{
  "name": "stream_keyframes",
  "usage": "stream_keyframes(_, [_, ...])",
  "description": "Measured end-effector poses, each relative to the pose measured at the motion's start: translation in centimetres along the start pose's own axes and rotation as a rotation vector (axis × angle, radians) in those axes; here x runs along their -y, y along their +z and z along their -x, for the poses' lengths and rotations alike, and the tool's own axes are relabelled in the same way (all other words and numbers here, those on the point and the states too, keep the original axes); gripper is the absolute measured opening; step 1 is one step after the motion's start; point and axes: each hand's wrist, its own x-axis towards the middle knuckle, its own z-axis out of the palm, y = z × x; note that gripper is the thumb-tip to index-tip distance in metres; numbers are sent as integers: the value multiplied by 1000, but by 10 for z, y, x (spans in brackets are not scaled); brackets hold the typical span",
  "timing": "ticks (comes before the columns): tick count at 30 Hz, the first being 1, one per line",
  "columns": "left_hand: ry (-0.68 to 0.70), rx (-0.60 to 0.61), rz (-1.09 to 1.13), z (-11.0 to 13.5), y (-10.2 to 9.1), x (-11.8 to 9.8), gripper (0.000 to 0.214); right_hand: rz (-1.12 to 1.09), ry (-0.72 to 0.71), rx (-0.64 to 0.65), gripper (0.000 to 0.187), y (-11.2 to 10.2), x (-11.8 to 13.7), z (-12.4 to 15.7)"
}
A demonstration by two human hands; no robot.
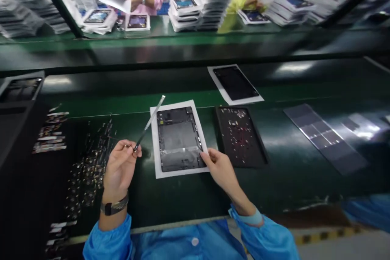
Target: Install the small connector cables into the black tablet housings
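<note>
My left hand (120,164) pinches the lower end of a thin flat ribbon cable (150,122). The cable slants up and right, its bright tip above the top left corner of a tablet housing (178,142). That housing is dark, shows its inner side and lies on a white sheet (183,173). At its lower right corner, my right hand (222,170) grips with the thumb on top; the other fingers are partly hidden. Left of my left hand, many similar cables with small connectors (88,170) lie in a dark area.
A black tray (240,138) with small parts stands right of the housing. Behind it, another tablet panel (236,83) lies on white paper. Clear film strips (324,136) lie at right. Across the bench, two people handle tablets beside tall paper-wrapped stacks (215,0).
</note>
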Motion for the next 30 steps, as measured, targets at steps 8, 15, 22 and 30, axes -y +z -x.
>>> stream_keyframes(8, [-151, 88, -233, 3, 23, 36, 22, 247, -201, -259, 26, 10, -3, 14])
stream_keyframes(15, [-128, 105, -374, 9, 30, 48, 19, 270, -300, -296, 25, 19, 3, -4])
stream_keyframes(22, [-157, 125, -427, 15, 39, 49, 21, 112, -361, -233, 16, 20, 4, -12])
stream_keyframes(30, [-222, 133, -406, 21, 45, 60, 23, -42, -444, -19, 17, 11, 3, -18])
